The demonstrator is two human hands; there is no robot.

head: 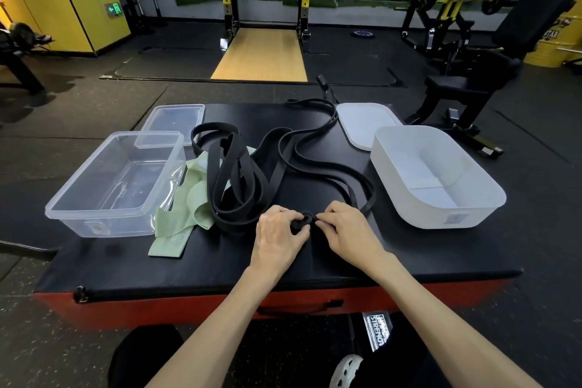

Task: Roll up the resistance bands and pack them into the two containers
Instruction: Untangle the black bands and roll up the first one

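Left hand (277, 236), right hand (349, 230) pinching black coil (304, 221), tangled bands (233, 180) behind, clear container (107, 224), white container (431, 214) flanking

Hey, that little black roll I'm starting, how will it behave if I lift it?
Probably floppy: the unrolled black band snakes loosely across the padded box. The roll, pinched between left hand and right hand, may spring open if released. Likely light, though the trailing length would drag.

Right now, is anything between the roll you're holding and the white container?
No separate object. The left hand and right hand pinch the black roll; only that band's own unrolled length lies toward the white container, which is open and empty.
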